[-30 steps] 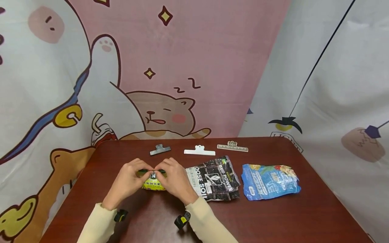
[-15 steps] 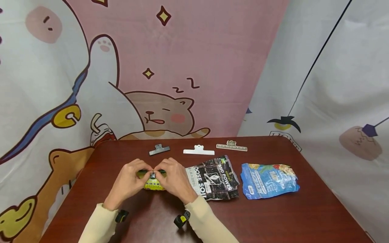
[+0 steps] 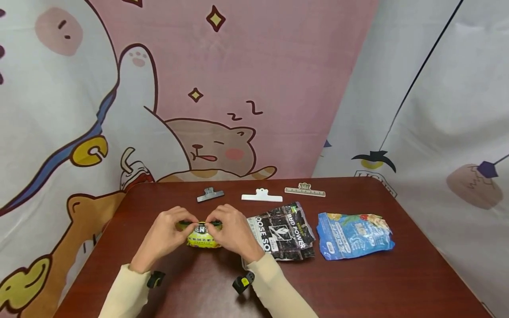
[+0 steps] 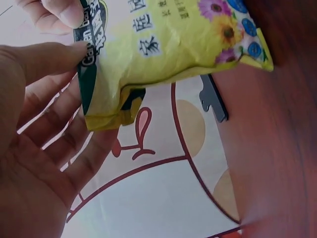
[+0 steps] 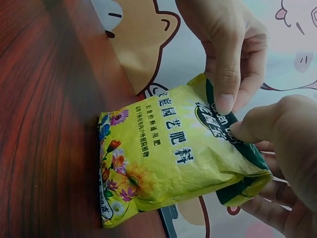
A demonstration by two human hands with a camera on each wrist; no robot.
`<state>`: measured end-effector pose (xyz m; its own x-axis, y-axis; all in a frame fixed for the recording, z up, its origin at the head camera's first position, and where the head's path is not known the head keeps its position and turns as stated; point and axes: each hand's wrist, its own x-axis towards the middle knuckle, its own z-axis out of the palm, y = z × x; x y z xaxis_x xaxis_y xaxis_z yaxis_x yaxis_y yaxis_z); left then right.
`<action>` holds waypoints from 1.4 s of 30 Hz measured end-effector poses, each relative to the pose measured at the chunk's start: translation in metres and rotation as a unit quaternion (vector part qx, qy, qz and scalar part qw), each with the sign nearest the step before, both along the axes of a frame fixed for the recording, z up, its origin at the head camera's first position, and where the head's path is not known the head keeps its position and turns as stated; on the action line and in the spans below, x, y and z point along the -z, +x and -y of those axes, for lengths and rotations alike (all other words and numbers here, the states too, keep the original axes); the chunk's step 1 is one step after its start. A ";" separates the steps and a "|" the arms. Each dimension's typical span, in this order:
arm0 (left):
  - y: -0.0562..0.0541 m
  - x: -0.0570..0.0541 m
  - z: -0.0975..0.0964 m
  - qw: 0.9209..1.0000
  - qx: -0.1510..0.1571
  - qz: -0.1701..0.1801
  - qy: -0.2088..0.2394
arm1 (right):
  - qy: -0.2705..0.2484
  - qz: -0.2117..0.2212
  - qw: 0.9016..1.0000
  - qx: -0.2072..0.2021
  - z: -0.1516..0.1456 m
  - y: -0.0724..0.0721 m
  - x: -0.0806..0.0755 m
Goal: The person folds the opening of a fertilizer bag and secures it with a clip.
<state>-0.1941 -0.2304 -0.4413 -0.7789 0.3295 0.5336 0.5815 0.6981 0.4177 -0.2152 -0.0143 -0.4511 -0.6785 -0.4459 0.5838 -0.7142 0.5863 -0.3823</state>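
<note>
A small yellow bag of garden fertilizer (image 3: 202, 241), with a dark green top band and printed flowers, stands at the left-middle of the table. My left hand (image 3: 165, 232) pinches one side of its top edge between thumb and fingers. On the other side, my right hand (image 3: 234, 229) pinches the same edge. In the left wrist view, the bag (image 4: 173, 42) is tilted past the left thumb, with the other fingers spread behind it. The right wrist view shows the bag's front (image 5: 158, 153) and both thumbs on the green band.
Behind the hands lie a dark grey clip (image 3: 210, 194), a white clip (image 3: 261, 197) and a gold ruler-like clip (image 3: 305, 191). Right of the right hand are a black-and-white soil bag (image 3: 284, 234) and a blue bag (image 3: 355, 238). A printed cloth (image 3: 278, 88) hangs behind the table.
Both hands keep pinching the bag's top edge. They have drawn slightly apart, the right hand shifting a little right, and more of the bag's label shows between the thumbs.
</note>
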 end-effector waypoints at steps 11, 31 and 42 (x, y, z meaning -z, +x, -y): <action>0.000 0.004 -0.003 1.000 -0.022 -0.005 0.001 | -0.004 -0.002 1.000 0.005 0.000 0.001 0.003; -0.001 0.003 0.005 1.000 0.009 0.004 0.009 | 0.023 0.044 0.999 -0.011 -0.009 -0.002 -0.006; -0.002 0.002 0.006 1.000 0.012 0.019 0.005 | 0.022 0.037 0.999 -0.020 -0.010 -0.002 -0.006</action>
